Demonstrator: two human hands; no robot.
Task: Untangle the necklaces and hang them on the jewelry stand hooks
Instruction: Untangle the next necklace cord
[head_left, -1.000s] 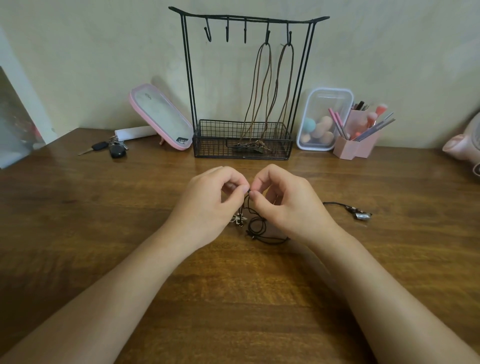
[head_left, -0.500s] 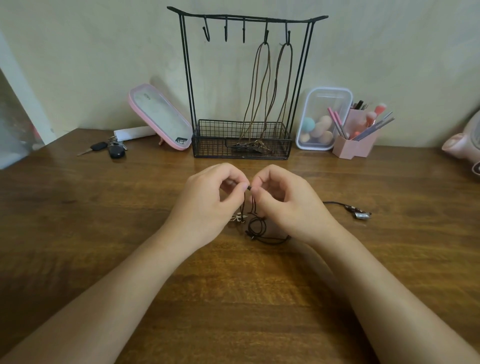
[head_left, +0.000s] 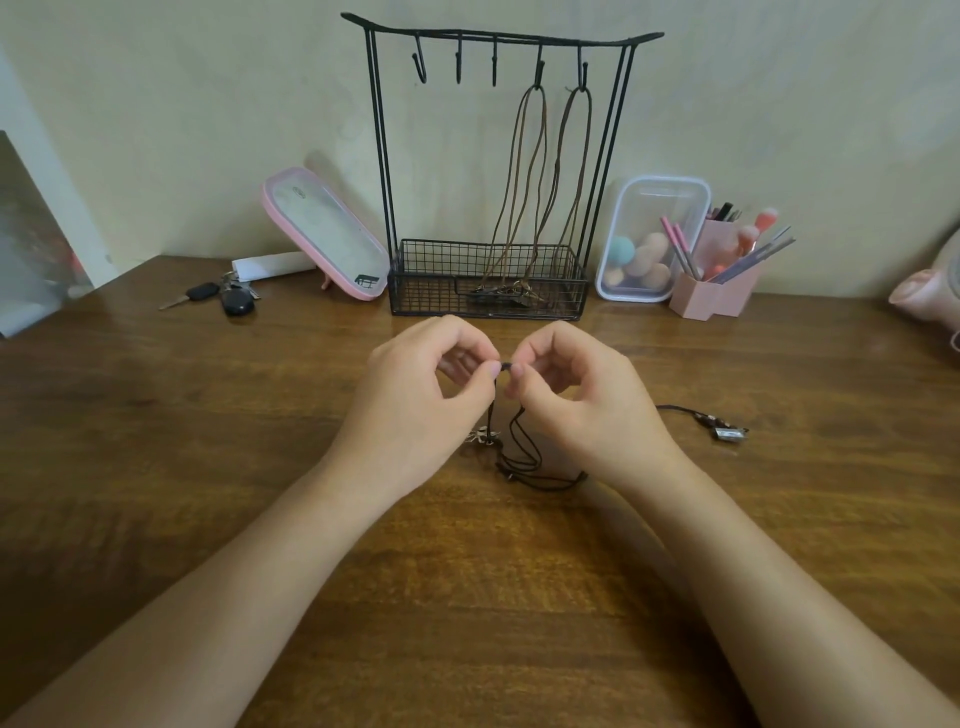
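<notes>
The left hand (head_left: 415, 400) and right hand (head_left: 587, 405) are each pinching the black cord (head_left: 514, 467). Their grips are now drawing slightly apart, probably loosening the tangle; hanging is still waiting.

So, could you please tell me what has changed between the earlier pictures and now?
Very little. The left hand and right hand have raised their shared pinch on the black cord slightly, and a short stretch of it now shows between their fingertips. Neither let go. The cord's loops on the table, the pendant to the right, and the two brown necklaces on the stand are unmoved.
</notes>
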